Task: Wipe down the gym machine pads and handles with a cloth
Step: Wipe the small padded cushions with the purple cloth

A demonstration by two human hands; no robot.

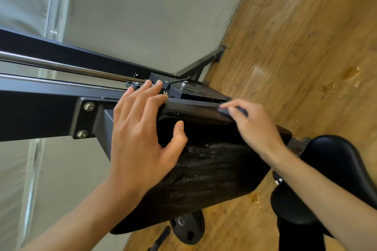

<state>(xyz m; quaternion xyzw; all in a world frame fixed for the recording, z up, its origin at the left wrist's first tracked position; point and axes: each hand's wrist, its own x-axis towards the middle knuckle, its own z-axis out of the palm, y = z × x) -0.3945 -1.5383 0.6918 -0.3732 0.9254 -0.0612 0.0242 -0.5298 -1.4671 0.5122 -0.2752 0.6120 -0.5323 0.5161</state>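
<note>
A black back pad (208,177) of the gym machine fills the centre, its surface streaked with wet marks. My left hand (140,136) lies flat with spread fingers on the pad's upper left edge and the black frame (40,112), holding nothing. My right hand (253,128) presses a small dark cloth (226,111) against the pad's top edge. Only a corner of the cloth shows under the fingers. A black seat pad (334,171) sits to the right, partly behind my right forearm.
The weight stack (195,89) with a cable and chrome guide rods (61,66) stands behind the pad. A grey wall (142,16) is close behind. A weight plate (187,228) and a dark bar lie on the wooden floor (306,36) below.
</note>
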